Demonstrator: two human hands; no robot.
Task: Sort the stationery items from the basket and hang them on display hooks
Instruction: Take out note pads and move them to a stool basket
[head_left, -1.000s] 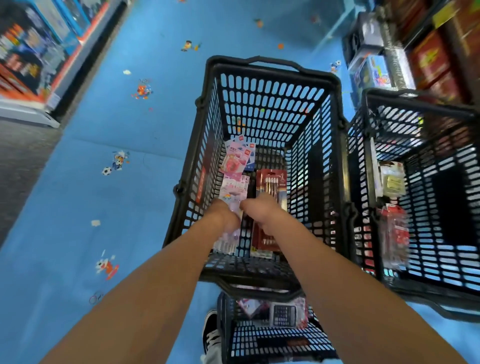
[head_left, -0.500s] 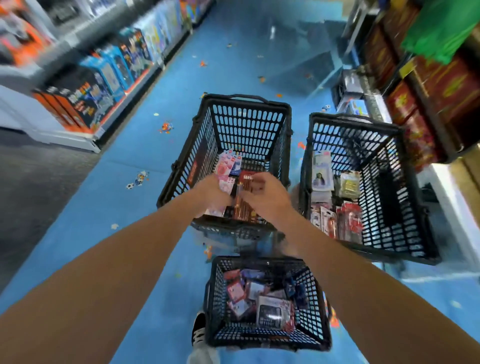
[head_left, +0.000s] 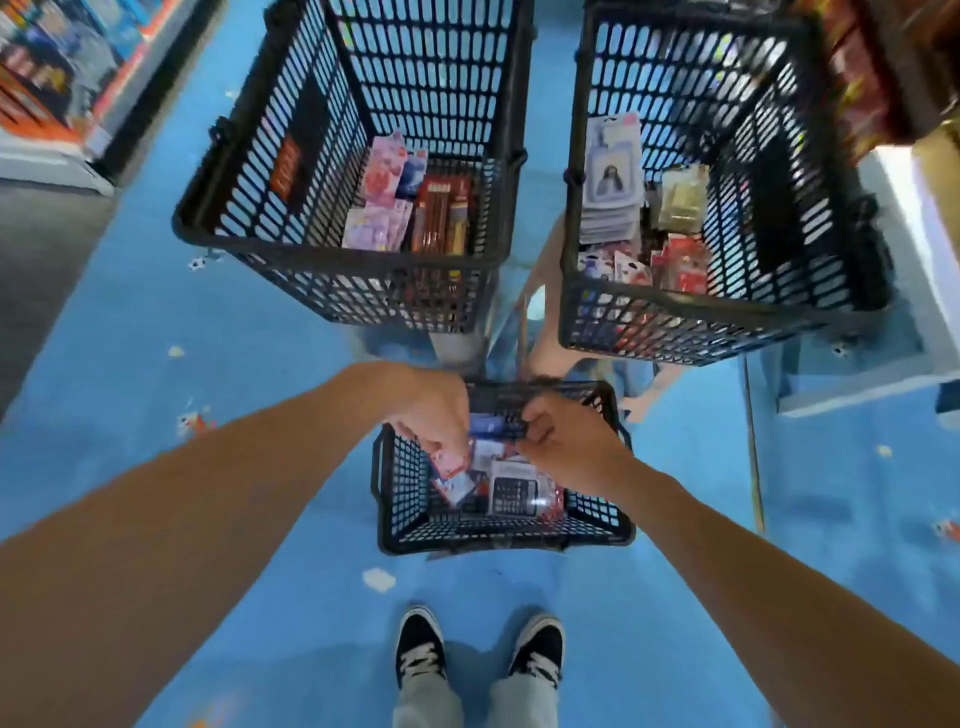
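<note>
Plastic-fronted card packets (head_left: 511, 493) fill the small basket (head_left: 402, 499): light, stiff, slippery, best pinched at the top edge; left grip (head_left: 432, 411) pinches a red-edged packet (head_left: 450, 462), right grip (head_left: 566, 441) curled, hold unclear

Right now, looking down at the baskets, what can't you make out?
All in the head view:
- Whether the left hand or right hand grips anything: curled fingers hide it.
- Print on the calculator pack: too small.
- Left tall basket and right tall basket: far rims cut off by the top edge.
- Shelf goods, top right: blurred.
</note>
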